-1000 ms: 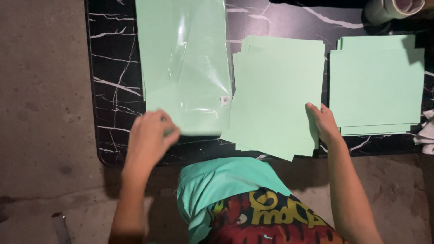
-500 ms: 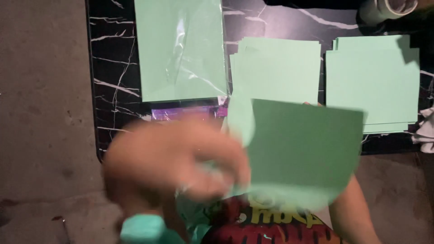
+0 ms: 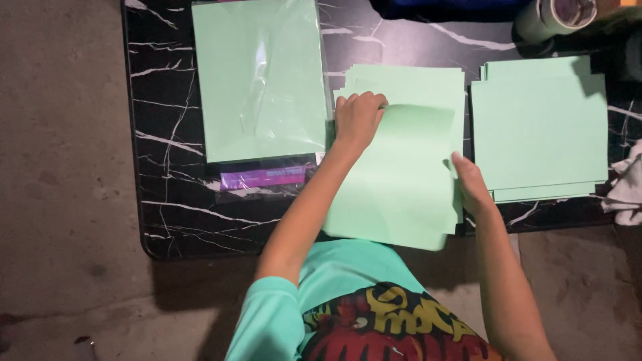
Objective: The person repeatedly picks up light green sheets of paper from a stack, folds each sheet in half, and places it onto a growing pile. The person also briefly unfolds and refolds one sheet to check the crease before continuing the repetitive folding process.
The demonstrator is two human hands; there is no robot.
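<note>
Hands on the middle stack of pale green paper, both working 1 loose sheet on top. Left hand is curled, fingers pinching the sheet's far left corner; that edge bows up slightly. Right hand presses flat against the sheet's right edge, fingers together. Hands sit well apart, 1 on each side of the sheet.

Progress, judged from the layout: 3 groups of green paper on the table. Plastic-wrapped pack on the left is opened, film loose and wrinkled over the sheets, purple label strip showing at its near end. Right stack looks squared off, only a few edges stepped at the near side. Middle stack looks unfinished: the top sheet lies skewed and overhangs the near table edge. Can't tell how many sheets are left in the pack.

Materials: paper is matte, thin and flexible, rectangular. Film is glossy, catches glare. Table top is black with white marble veining, smooth, rounded corners. Floor is rough concrete. Tape roll at the far right corner, white crumpled cloth at the right edge.
</note>
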